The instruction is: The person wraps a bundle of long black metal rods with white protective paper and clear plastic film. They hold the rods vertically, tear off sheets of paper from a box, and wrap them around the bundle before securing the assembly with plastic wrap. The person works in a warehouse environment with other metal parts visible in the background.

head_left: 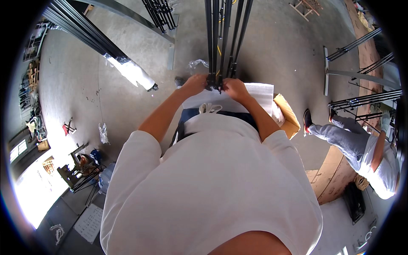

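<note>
Several long black metal tubes (219, 46) run from the top edge down to just in front of my waist, their lower ends side by side. My left hand (195, 84) is closed at the left side of these ends, fingers curled against the tubes. From the other side my right hand (236, 89) grips the right-hand ends. Small dark fittings show at the tube ends between the hands; the fingertips are partly hidden. Below my right wrist a white foam sheet (260, 95) lies across the front of my body.
An opened cardboard box (287, 117) stands at my right. Beyond it a person (361, 148) stands by racked black tubes (365, 100). To my left hangs a tube bundle (91, 38), its end wrapped in white foam (131, 71). Grey metal frame legs (171, 55) stand ahead; clear plastic film (103, 133) lies on the floor.
</note>
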`<state>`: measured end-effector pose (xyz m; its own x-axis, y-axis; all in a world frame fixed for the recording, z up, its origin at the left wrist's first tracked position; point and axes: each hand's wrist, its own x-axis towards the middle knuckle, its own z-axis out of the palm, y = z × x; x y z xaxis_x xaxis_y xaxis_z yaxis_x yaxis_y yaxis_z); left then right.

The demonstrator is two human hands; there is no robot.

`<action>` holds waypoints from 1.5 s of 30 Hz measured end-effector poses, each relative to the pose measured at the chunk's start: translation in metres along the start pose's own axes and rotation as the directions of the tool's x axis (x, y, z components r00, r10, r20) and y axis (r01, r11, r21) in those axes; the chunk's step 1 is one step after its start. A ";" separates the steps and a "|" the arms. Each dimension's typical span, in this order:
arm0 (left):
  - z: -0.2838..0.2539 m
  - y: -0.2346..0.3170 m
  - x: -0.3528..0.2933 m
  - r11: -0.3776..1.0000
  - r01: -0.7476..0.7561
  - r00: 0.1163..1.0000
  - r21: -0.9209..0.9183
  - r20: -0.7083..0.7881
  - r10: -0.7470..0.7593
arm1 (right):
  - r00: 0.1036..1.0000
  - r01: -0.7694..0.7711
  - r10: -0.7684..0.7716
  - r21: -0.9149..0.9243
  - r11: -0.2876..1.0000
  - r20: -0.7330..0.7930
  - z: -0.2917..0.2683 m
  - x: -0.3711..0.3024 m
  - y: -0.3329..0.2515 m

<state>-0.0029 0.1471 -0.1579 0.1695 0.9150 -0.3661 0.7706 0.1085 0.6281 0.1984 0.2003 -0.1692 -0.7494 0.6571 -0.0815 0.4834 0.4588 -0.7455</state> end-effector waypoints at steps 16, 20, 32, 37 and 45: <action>0.004 -0.025 0.003 0.963 -0.268 0.963 0.027 -0.026 0.269 | 0.976 0.192 -0.184 -0.056 0.980 0.113 -0.002 0.011 0.001; -0.005 -0.021 0.001 0.965 -0.257 0.966 0.051 0.042 0.255 | 0.978 0.154 -0.148 -0.030 0.988 0.144 -0.006 0.012 -0.004; 0.010 0.005 -0.015 0.962 -0.056 0.987 -0.267 -0.161 0.012 | 0.995 -0.023 0.012 0.100 0.995 0.104 0.002 0.004 -0.016; 0.023 0.003 -0.017 0.967 0.016 0.974 -0.254 -0.213 -0.072 | 0.990 -0.001 0.004 -0.025 1.000 0.143 0.000 0.005 -0.011; -0.010 0.014 -0.018 0.938 -0.089 0.995 -0.334 0.013 0.099 | 0.996 0.023 -0.022 -0.011 1.000 0.090 -0.003 0.001 -0.010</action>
<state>-0.0010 0.1364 -0.1356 0.2523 0.9163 -0.3111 0.5031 0.1504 0.8510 0.1942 0.1983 -0.1599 -0.7976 0.5904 -0.1240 0.4709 0.4808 -0.7396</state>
